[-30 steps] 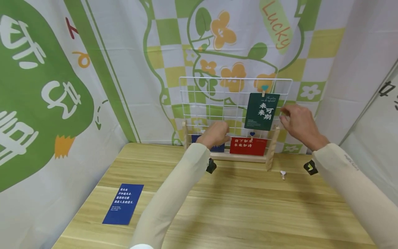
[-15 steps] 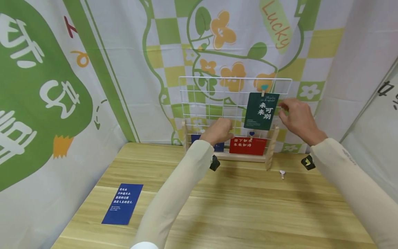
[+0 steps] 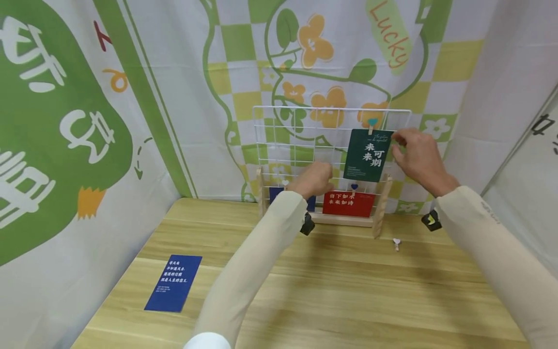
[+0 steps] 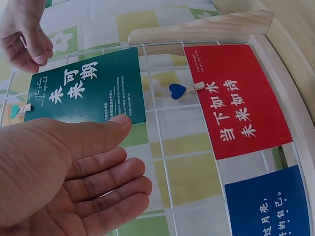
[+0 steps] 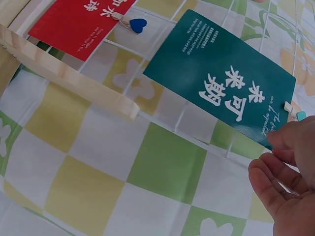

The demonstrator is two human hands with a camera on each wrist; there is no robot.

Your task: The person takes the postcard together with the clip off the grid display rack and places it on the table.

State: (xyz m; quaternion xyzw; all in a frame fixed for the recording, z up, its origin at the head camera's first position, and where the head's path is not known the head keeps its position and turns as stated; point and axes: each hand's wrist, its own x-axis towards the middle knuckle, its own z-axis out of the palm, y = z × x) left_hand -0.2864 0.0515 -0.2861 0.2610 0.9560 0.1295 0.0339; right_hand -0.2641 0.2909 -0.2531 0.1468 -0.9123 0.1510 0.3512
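Note:
On a white wire grid (image 3: 287, 127), a green card (image 3: 368, 155) with white writing hangs from a clip with a turquoise heart (image 3: 372, 122). My right hand (image 3: 418, 157) is at its upper right corner; in the right wrist view, thumb (image 5: 290, 140) and forefinger pinch that corner. My left hand (image 3: 313, 179) hovers before the middle of the grid, its fingers (image 4: 123, 172) loosely bent and holding nothing. Below the green card is a red card (image 3: 348, 204) under a blue-heart clip (image 3: 354, 188). A blue card (image 4: 270, 204) beside it is partly hidden by my left hand in the head view.
Wooden feet (image 3: 381, 206) carry the grid at the back of the table (image 3: 370, 291). Another blue card (image 3: 173, 282) lies flat at the left. A small clip with a pale heart (image 3: 396, 243) lies right of the stand. A patterned curtain (image 3: 244, 43) hangs behind.
My right hand has moved up along the green card's right edge to its top corner. My left hand has shifted slightly right and up. The cards have stayed in place.

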